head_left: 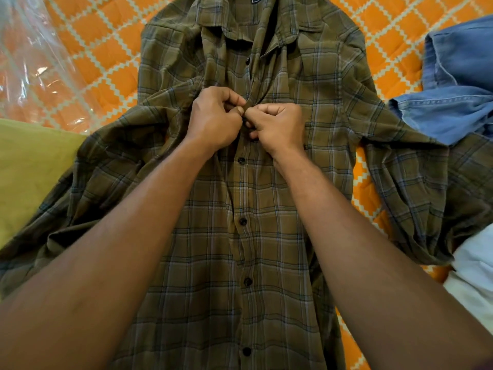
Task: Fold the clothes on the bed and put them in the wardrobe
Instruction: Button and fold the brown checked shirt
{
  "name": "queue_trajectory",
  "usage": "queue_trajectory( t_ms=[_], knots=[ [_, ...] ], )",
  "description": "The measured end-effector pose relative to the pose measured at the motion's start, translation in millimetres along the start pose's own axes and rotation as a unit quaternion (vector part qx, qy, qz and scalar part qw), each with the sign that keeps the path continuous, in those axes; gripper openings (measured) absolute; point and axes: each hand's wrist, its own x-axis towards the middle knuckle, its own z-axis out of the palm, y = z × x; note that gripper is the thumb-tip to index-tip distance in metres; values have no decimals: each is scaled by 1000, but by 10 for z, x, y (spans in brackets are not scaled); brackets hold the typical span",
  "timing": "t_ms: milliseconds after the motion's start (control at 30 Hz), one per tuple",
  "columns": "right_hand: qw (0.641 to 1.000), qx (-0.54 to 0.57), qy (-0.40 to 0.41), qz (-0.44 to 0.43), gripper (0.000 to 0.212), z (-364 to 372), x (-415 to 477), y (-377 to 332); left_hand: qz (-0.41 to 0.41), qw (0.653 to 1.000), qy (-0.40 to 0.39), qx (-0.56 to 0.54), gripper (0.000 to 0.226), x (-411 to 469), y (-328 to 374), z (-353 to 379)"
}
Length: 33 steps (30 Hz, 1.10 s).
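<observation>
A brown plaid shirt (269, 236) lies face up on the bed (114, 57), collar at the far end and sleeves spread to both sides. Several dark buttons run down its front. My left hand (213, 120) and my right hand (277, 126) meet at the chest, both pinching the shirt's front placket between thumb and curled fingers. What lies between the fingertips is hidden. The buttons below my hands look fastened, while the collar above stays open.
The bed carries an orange quilt with a white diamond pattern. Clear plastic wrap (34, 65) lies at the far left, and a yellow-green cloth (29, 166) at the left. A blue denim garment (453, 84) sits at the right, with white fabric (474, 273) below it.
</observation>
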Motion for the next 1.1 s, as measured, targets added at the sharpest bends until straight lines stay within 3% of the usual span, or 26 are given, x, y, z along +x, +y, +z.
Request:
queue_trajectory(
  t_ms=[367,567,800,900,1100],
  knots=[
    [999,-6,-19,-37,27,-25,3,37,-49,998,1,-29,14,-33,-26,-23],
    [998,35,-49,-32,11,-93,6,60,-76,992,-87,-52,22,65,83,-121],
    [997,16,-70,-27,25,-79,5,-16,-123,967,-196,-109,19,160,113,-296],
    [997,28,-70,-17,26,-86,-2,-50,-127,966,-177,-135,12,127,111,-293],
    [993,52,-102,6,26,-142,-17,-122,-115,990,-35,-74,9,-3,59,-82]
  ],
)
